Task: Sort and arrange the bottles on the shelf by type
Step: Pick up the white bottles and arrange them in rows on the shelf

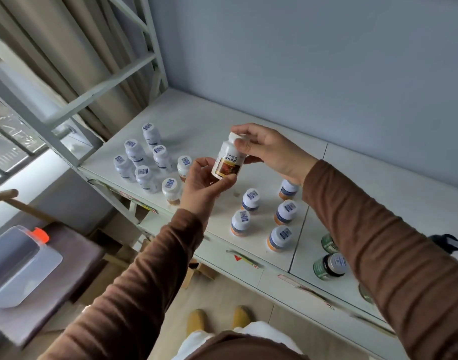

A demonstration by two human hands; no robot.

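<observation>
White shelf (209, 120) against pale blue wall (326, 61); curtain (66, 48) at its left end. Left hand (201, 181) & right hand (268, 149) both grip a white pill bottle (227, 162) above shelf centre; other bottles stand w/ caps up near front edge.

We have one view only, from a wide-angle camera on the person's head, looking forward and steeply down over both arms onto the white shelf (248, 126), close above it; the wall rises behind, the floor and feet lie below
</observation>
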